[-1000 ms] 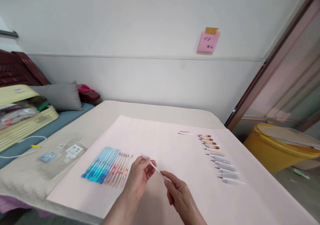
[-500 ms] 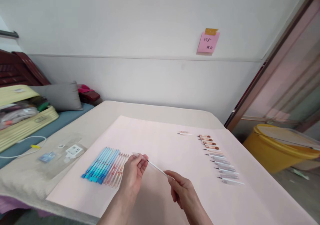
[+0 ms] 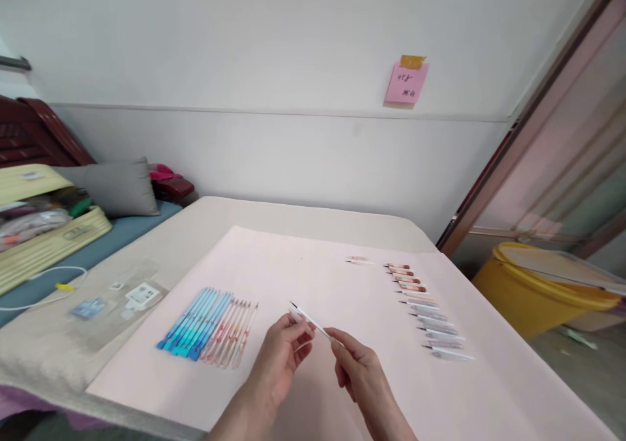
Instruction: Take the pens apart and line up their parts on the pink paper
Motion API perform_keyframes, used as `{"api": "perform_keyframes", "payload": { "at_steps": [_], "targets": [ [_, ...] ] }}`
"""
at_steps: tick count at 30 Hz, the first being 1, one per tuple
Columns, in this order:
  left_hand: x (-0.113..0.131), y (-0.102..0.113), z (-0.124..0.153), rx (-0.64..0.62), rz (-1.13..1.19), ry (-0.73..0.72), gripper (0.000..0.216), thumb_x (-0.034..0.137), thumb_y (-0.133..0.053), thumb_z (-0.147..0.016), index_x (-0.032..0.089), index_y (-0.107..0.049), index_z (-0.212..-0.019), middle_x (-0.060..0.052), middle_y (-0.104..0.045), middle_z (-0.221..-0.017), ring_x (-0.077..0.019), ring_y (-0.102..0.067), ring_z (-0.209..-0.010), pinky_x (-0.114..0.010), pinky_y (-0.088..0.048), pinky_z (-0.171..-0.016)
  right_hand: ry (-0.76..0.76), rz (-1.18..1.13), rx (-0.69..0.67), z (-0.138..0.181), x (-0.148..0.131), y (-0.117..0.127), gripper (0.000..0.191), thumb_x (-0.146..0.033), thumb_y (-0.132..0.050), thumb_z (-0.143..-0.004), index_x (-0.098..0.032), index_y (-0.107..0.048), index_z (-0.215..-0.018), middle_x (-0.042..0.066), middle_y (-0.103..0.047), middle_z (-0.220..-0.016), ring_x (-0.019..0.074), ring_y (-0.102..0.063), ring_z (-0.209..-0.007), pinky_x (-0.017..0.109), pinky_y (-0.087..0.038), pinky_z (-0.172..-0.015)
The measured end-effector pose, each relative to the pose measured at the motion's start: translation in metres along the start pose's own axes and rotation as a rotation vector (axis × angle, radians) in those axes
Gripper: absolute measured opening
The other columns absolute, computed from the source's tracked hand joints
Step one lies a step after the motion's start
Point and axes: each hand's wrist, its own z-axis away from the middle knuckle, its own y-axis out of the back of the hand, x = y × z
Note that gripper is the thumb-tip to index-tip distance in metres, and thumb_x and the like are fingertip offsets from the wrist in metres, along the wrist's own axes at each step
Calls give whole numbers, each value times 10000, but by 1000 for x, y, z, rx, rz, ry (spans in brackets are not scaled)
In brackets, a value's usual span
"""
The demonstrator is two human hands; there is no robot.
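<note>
My right hand pinches the near end of a thin white pen refill, whose dark tip points up and to the left. Just left of it, my left hand has curled fingers closed on a small clear pen barrel that touches the refill. Both hands hover over a pale pink paper sheet. Left of them lies a tidy row of blue pens and clear red-marked pens. To the right runs a column of small pen parts, with one part lying apart.
The sheet lies on a beige table against a white wall with a pink sticky note. Plastic packets lie at the table's left. Beyond are a yellow case and grey pillow. A yellow bin stands at the right.
My left hand drew the clear barrel leftward off the refill, then came back beside my right hand. The refill's dark tip is now bare and raised a little.
</note>
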Motion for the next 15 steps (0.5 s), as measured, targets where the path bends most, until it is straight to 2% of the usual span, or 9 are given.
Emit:
{"api": "perform_keyframes", "payload": {
  "at_steps": [8,15],
  "targets": [
    [-6,-7,6,-53,31,42,114,218,-647,-667,163,-562,-720,-28,-595,-753,-103,-553,-724,-211,-416,-675,75,67,25,0,6,-3,433,-467,-482,-787,-171,-603,-1079,-73,-389,-401,94,-316,-399,227,-248,-428],
    [-5,-10,8,5,24,47,167,300,-644,-668,170,-553,-722,-30,-604,-743,-120,-566,-720,-217,-414,-633,136,127,34,1,8,-4,448,-463,-463,-805,-154,-598,-1100,-68,-382,-426,106,-347,-437,238,-283,-472]
  ]
}}
